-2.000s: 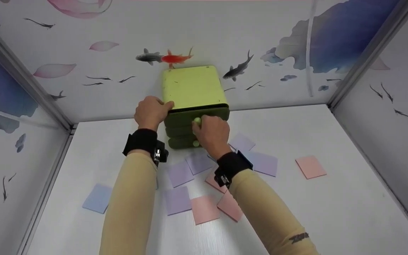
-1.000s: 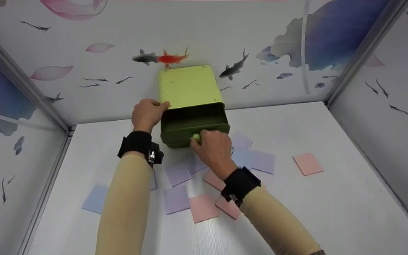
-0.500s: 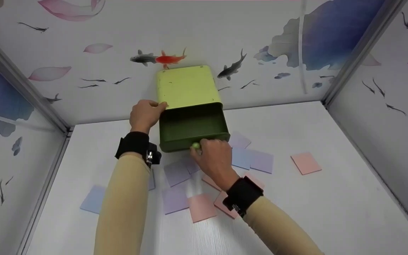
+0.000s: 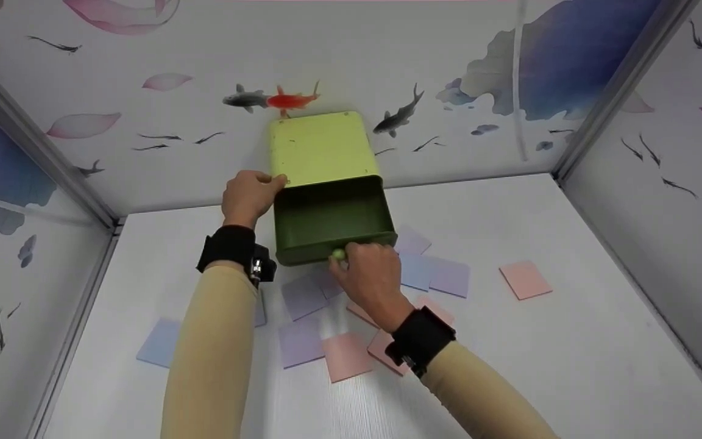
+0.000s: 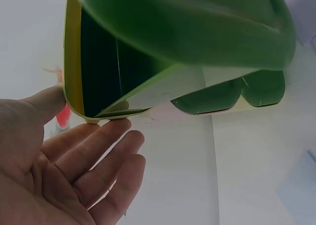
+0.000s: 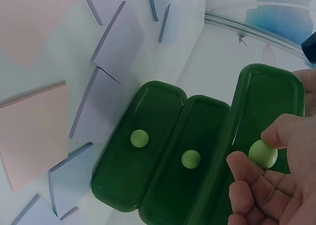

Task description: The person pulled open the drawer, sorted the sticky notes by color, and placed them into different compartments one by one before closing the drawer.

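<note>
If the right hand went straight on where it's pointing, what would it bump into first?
Most likely the open drawer's green front, just past the round knob the right hand pinches, though the gap is hard to judge.

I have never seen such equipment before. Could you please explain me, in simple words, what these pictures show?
There is no machine: a person works bare-handed. The wide view comes from a camera on the head; the two close views come from cameras on the wrists. On the white table lie flat pink pieces, purple pieces and blue pieces. At its back stands a green cabinet with three drawers. The left hand has its grip on the cabinet's top corner; the right hand has its grip on the round knob of the pulled-out top drawer.
</note>
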Demonstrator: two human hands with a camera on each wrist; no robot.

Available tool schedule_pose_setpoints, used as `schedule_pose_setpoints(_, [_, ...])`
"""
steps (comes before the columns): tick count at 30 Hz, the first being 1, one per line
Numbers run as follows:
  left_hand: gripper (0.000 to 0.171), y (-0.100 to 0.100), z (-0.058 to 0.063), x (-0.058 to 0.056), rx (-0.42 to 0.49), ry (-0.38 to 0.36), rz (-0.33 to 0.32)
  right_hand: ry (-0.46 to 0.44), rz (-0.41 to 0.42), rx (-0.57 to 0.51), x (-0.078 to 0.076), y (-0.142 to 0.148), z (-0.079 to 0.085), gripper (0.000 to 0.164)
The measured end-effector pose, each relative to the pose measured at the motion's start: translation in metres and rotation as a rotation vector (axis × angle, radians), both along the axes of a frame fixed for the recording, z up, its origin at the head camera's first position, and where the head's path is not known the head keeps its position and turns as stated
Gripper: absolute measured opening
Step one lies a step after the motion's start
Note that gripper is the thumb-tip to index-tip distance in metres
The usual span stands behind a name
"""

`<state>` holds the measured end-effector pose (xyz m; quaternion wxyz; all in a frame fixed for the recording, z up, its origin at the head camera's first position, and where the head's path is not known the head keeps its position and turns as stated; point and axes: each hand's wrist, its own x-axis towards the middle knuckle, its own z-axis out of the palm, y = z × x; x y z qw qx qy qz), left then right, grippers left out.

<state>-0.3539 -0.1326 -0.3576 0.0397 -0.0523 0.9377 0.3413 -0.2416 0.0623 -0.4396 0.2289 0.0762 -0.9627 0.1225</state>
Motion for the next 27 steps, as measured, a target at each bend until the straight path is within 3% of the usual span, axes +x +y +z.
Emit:
schedule_pose_setpoints(19, [0.054,0.001,-0.003,0.002,0.044,0.037,-0.002,0.023,0.015,0.025,0.003,0.003,-0.004,0.044])
schedule_pose_setpoints(27, [0.055,0.001,-0.004,0.004,0.013,0.034,-0.008,0.023,0.031,0.059,0.004,0.013,-0.012,0.049])
